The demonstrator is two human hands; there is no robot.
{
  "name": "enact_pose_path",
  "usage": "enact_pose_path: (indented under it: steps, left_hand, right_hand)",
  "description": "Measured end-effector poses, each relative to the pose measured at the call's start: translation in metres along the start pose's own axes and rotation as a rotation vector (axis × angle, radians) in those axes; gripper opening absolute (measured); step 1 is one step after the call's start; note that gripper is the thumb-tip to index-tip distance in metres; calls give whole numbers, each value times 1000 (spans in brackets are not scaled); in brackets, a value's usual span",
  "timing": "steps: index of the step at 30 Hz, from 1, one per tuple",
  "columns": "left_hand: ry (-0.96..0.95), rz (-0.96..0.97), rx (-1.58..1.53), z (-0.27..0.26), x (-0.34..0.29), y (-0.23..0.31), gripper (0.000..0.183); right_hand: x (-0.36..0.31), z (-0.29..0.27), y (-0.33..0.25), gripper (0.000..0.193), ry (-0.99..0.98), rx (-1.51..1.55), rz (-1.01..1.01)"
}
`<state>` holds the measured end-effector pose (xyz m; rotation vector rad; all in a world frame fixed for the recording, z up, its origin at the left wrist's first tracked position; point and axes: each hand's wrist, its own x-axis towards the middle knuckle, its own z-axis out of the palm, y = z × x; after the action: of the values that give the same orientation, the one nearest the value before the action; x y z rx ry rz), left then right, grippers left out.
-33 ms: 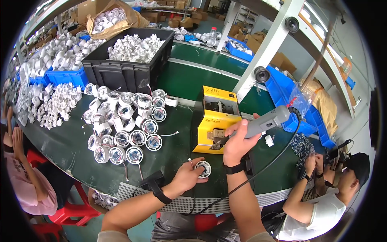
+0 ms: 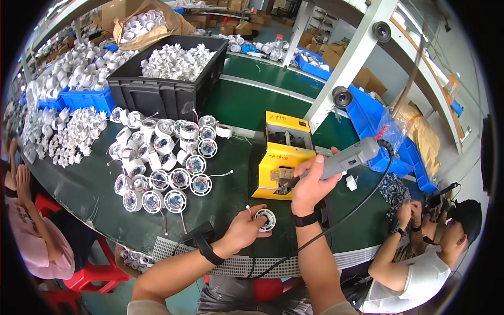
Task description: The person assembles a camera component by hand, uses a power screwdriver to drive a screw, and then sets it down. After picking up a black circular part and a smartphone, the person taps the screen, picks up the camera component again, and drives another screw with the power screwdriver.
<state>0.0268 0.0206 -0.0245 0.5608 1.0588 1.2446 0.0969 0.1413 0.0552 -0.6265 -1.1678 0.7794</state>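
Note:
My left hand point(image 2: 244, 231) is closed on a round white plastic housing point(image 2: 266, 220) near the bench's front edge. Its thumb reaches over the ring, and a thin wire end sticks out by the fingers. My right hand point(image 2: 314, 185) grips a grey electric screwdriver point(image 2: 344, 160), tilted with its tip at the metal front of a yellow screw feeder point(image 2: 283, 163). Whether the tip touches the feeder is hidden by the hand. Left of the feeder lie several similar white housings point(image 2: 178, 178), with circuit boards and wires in them.
A black crate point(image 2: 157, 97) of white parts stands at the back left, beside a blue bin point(image 2: 89, 101) and loose white parts point(image 2: 79, 134). The screwdriver's cable point(image 2: 362, 202) crosses my right forearm. A white post point(image 2: 349, 68) rises behind the feeder. Co-workers sit on both sides.

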Motion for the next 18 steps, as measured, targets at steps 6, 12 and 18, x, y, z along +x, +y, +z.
enact_pose_path:
  steps: [6,12,18]
  left_hand:
    - [5,-9,18,-1,1,-2,43]
    - [17,-10,20,2,2,-4,42]
    - [39,11,-43,2,2,-2,37]
  right_hand:
    - [0,2,-2,39,0,12,-24]
    - [-3,-1,4,35,-62,32,-11]
    - [-22,-16,-9,38,-168,112,28]
